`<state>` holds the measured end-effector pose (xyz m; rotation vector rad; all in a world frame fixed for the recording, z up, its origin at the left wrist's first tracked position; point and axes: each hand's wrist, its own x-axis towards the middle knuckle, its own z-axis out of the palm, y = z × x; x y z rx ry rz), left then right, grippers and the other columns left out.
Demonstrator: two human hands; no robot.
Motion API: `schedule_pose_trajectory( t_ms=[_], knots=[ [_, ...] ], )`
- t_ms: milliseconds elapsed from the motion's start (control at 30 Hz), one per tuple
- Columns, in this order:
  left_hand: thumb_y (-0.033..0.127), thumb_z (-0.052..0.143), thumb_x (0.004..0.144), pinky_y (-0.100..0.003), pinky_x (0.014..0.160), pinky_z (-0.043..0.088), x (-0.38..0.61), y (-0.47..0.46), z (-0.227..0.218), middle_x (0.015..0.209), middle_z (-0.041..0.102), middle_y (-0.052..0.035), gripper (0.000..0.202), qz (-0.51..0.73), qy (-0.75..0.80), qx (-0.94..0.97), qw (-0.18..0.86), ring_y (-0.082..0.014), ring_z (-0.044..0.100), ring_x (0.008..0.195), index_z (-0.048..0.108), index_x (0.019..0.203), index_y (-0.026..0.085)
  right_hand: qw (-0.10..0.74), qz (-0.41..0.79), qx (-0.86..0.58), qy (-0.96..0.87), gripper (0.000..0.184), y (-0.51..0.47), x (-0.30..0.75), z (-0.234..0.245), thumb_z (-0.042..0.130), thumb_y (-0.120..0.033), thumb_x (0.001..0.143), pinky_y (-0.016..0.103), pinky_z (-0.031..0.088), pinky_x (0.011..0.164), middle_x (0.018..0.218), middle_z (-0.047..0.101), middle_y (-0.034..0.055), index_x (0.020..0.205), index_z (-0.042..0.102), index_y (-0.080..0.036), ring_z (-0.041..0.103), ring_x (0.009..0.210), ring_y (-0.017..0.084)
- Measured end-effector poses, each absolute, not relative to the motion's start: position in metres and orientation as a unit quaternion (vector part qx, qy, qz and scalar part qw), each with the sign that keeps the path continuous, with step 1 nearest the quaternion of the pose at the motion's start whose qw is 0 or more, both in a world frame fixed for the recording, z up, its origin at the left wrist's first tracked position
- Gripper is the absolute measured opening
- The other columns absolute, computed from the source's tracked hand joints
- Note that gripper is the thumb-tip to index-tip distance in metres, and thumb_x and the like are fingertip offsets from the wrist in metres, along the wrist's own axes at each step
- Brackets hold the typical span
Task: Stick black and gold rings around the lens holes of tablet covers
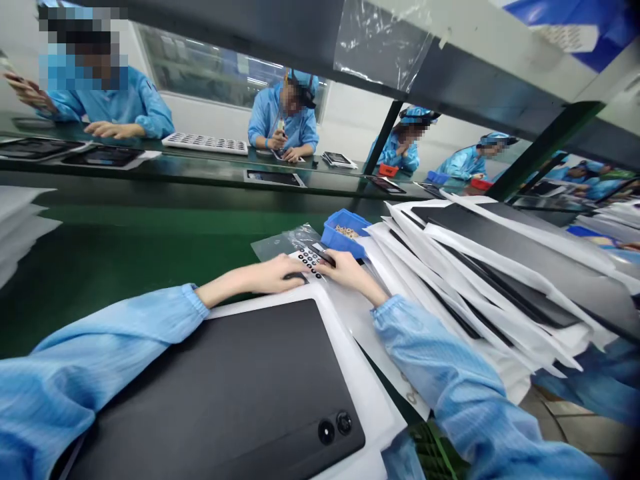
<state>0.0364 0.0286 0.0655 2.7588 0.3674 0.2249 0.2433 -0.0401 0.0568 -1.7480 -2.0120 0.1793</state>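
A black tablet back cover point(225, 380) with two round camera rings lies on white foam sheeting in front of me. Beyond its far edge is a small pale sheet point(311, 263) bearing rows of black ring-shaped pieces. My left hand point(275, 275) has its fingers and thumb closed at this sheet's left edge. At the right side, my right hand point(345, 270) pinches a dark slim tool point(321, 254) over the sheet; its exact kind is unclear. Clear plastic film point(280, 245) lies just behind the hands.
A blue bin point(345, 230) with small tan pieces stands beyond my right hand. To the right are stacked dark panels in white foam sleeves point(465, 280). White foam sheets point(23, 230) lie at left. A raised shelf point(200, 175) crosses ahead, with several co-workers point(285, 120) behind it.
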Motion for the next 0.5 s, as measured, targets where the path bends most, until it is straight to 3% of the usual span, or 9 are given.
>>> schedule_pose_trajectory(
  t_ms=[200, 333, 433, 500],
  knots=[
    [0.037, 0.041, 0.095, -0.048, 0.1, 0.034, 0.039, 0.019, 0.048, 0.129, 0.054, -0.0086, 0.034, 0.066, 0.127, 0.975, 0.169, -0.0296, 0.043, 0.118, 0.062, 0.121, 0.03, 0.227, 0.074, -0.655, -0.717, 0.015, -0.05, 0.258, 0.043, 0.062, -0.024, 0.08, 0.024, 0.036, 0.056, 0.064, 0.057, -0.0009, 0.069, 0.053, -0.017, 0.052, 0.059, 0.014],
    [0.033, 0.042, 0.094, -0.049, 0.101, 0.032, 0.041, 0.02, 0.05, 0.128, 0.054, -0.0093, 0.033, 0.06, 0.134, 0.975, 0.167, -0.0297, 0.041, 0.118, 0.064, 0.119, 0.028, 0.249, 0.045, -0.655, -0.712, 0.002, -0.051, 0.255, 0.038, 0.058, -0.017, 0.081, 0.028, 0.04, 0.065, 0.077, 0.059, 0.0043, 0.079, 0.057, -0.016, 0.056, 0.07, 0.018],
    [0.031, 0.044, 0.093, -0.046, 0.102, 0.032, 0.044, 0.016, 0.052, 0.129, 0.054, -0.0071, 0.031, 0.058, 0.148, 0.973, 0.169, -0.0276, 0.042, 0.118, 0.065, 0.117, 0.03, 0.259, 0.035, -0.628, -0.733, 0.01, -0.054, 0.251, 0.034, 0.054, -0.012, 0.083, 0.029, 0.043, 0.073, 0.095, 0.061, 0.0089, 0.09, 0.061, -0.016, 0.059, 0.083, 0.02],
    [0.032, 0.049, 0.091, -0.042, 0.102, 0.033, 0.044, 0.015, 0.054, 0.127, 0.056, -0.0051, 0.028, 0.061, 0.174, 0.968, 0.172, -0.0257, 0.044, 0.116, 0.065, 0.114, 0.031, 0.259, 0.045, -0.607, -0.75, 0.013, -0.056, 0.251, 0.033, 0.054, -0.009, 0.083, 0.028, 0.043, 0.076, 0.093, 0.062, 0.0079, 0.087, 0.063, -0.016, 0.06, 0.084, 0.019]
  ],
)
